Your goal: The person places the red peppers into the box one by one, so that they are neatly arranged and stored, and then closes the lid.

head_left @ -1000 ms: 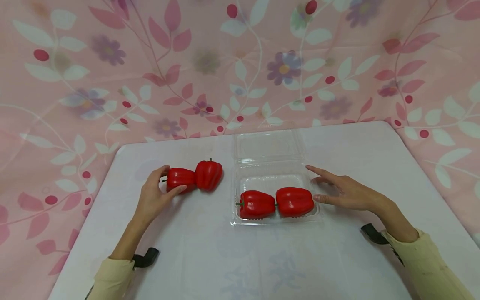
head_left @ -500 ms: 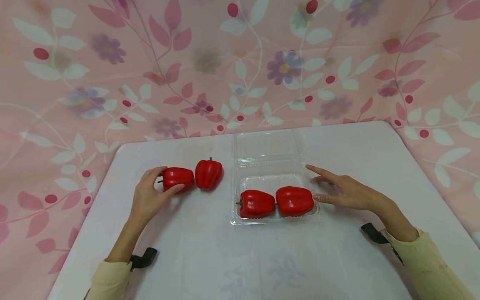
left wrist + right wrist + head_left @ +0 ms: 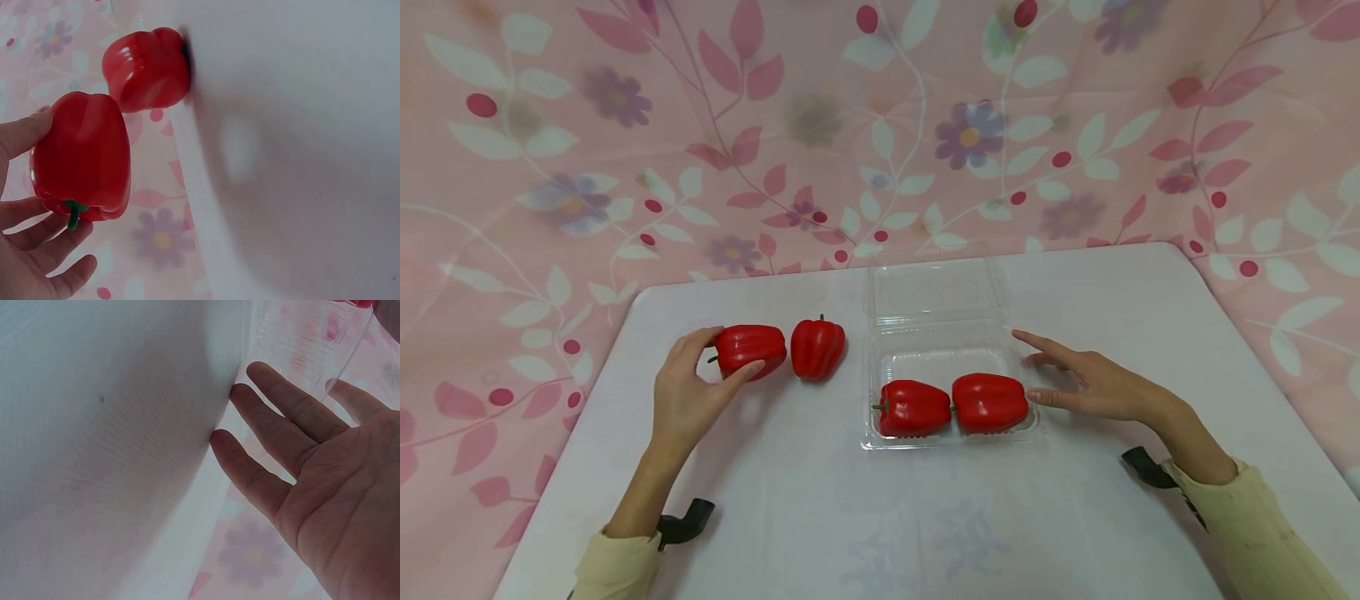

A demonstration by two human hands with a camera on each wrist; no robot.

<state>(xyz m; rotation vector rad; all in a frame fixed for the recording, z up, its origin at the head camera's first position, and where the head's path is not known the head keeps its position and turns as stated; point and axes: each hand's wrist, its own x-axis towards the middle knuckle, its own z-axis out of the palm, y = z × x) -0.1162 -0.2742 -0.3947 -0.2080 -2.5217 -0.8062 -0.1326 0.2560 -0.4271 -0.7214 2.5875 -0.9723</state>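
So the left hand (image 3: 688, 396) has a red bell pepper (image 3: 751, 346) pinched between thumb and fingers, lying sideways with its green stem (image 3: 74, 215) toward the left. From the left wrist view that pepper looks up off the white table (image 3: 812, 500), on the left side. Just right of it, with a small gap, a second pepper (image 3: 817, 350) sits on the table, stem pointing to the far side.

Middle of the table there's a clear plastic container (image 3: 951, 358), lid (image 3: 936, 290) flipped open on the far side. Two more peppers lie side by side along its near edge, a left one (image 3: 914, 408) and a right one (image 3: 990, 403), both stems aimed left.

The right hand (image 3: 1093, 387) isn't gripping anything, fingers spread loosely at the container's right side. Can't tell if the thumb actually touches the nearest pepper.
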